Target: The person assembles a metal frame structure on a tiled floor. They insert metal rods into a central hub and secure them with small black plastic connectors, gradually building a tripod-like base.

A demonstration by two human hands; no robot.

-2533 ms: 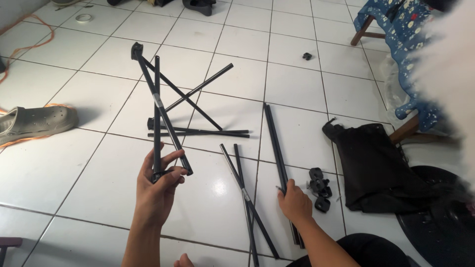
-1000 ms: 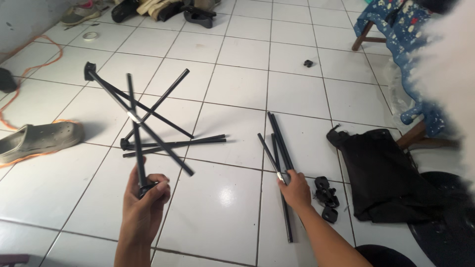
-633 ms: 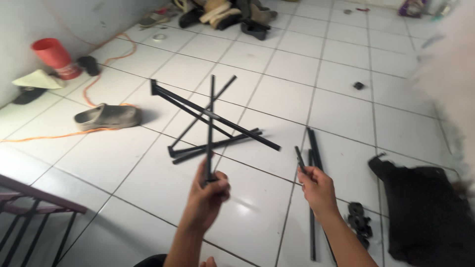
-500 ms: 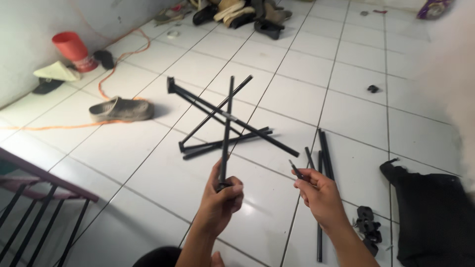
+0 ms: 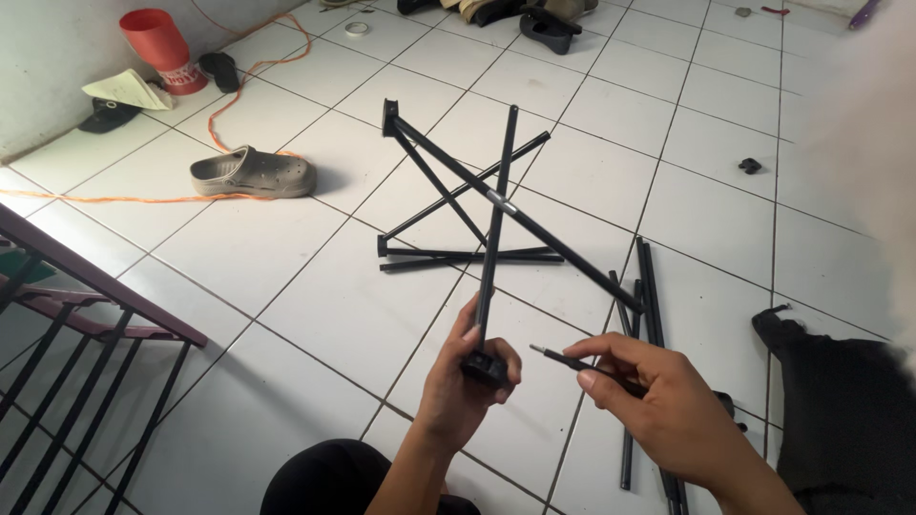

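Observation:
My left hand grips the black plastic joint at the near end of a folding frame of thin black metal rods, which fans out over the white tiled floor. My right hand pinches a single loose black rod, its tip pointing left toward the joint, a short gap away. Several more loose black rods lie on the tiles just beyond my right hand.
A black fabric piece lies at the right. A grey clog, orange cord and red bucket are at the left. A dark metal rack stands at the near left. Shoes lie at the far edge.
My left hand kept the frame and drew it nearer. My right hand lifted one rod off the floor and brought its tip toward the joint. The view swung left.

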